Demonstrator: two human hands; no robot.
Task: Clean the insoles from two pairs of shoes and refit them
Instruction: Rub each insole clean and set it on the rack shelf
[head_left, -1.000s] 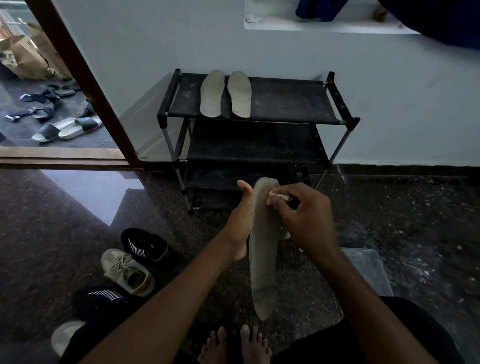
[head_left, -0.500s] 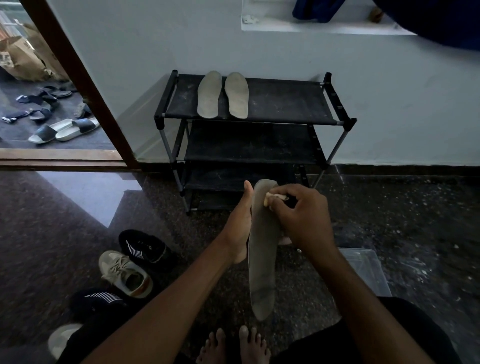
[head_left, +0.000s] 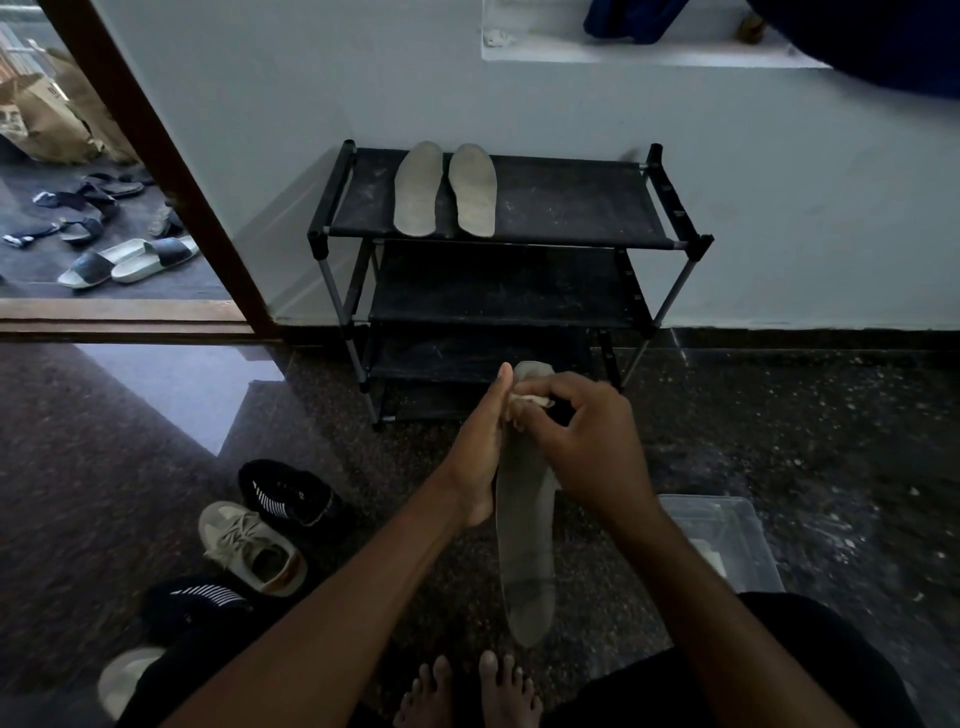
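A long grey insole (head_left: 524, 551) hangs upright in front of me. My left hand (head_left: 480, 457) holds it along its left edge, thumb up by the toe end. My right hand (head_left: 582, 441) pinches a small pale cloth (head_left: 527, 402) against the insole's upper part. Two more grey insoles (head_left: 444, 189) lie side by side on the top shelf of a black shoe rack (head_left: 571, 208). On the floor at the left stand a black striped shoe (head_left: 288, 491), a beige sneaker (head_left: 249, 548), a second black shoe (head_left: 197, 600) and a partly hidden pale shoe (head_left: 122, 675).
A clear plastic tub (head_left: 727, 540) sits on the dark floor by my right forearm. My bare feet (head_left: 467, 691) show at the bottom edge. An open doorway (head_left: 104, 234) at the left shows sandals and slides outside. The rack stands against a white wall.
My right hand with the cloth has slid a little to the left across the insole's top, toward my left thumb. The insole stays held upright.
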